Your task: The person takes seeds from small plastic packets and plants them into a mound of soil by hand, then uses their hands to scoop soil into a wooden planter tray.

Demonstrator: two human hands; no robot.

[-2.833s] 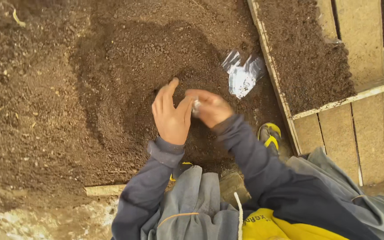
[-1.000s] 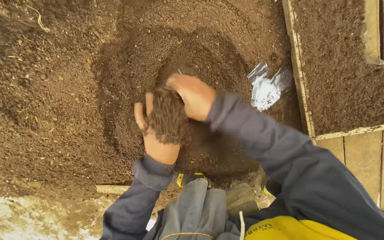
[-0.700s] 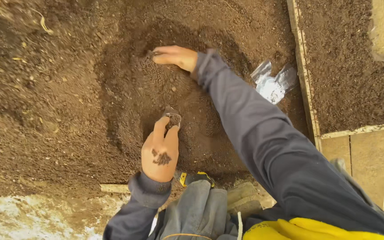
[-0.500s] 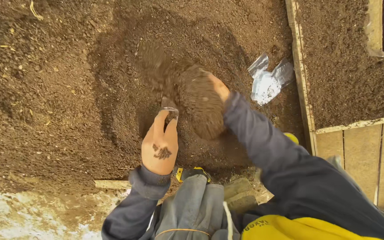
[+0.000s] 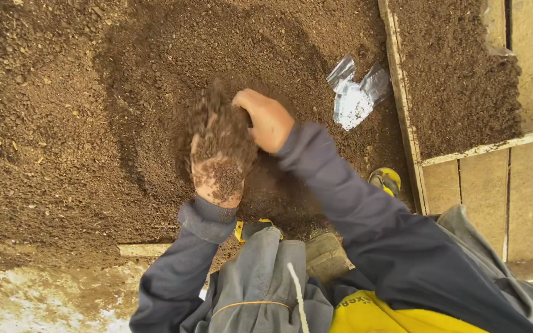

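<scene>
My left hand (image 5: 217, 176) is held above a big heap of dark brown soil (image 5: 81, 123), its back caked with crumbs of soil, and a loose clump of soil (image 5: 217, 126) lies over its fingers. What the fingers hold under the clump is hidden. My right hand (image 5: 266, 120) is right beside it, fingers curled and pressing against the clump from the right. Both arms wear dark blue-grey sleeves.
A crumpled clear plastic bag (image 5: 356, 95) lies on the soil at upper right. A wooden plank edge (image 5: 402, 111) borders a second bed of soil (image 5: 458, 68). Wooden boards (image 5: 525, 197) lie at right. A yellow-and-black shoe tip (image 5: 387, 180) shows by the plank.
My right hand reached far out into the heap, scooped soil and drew back to my left hand. Soil now covers the left hand's fingers.
</scene>
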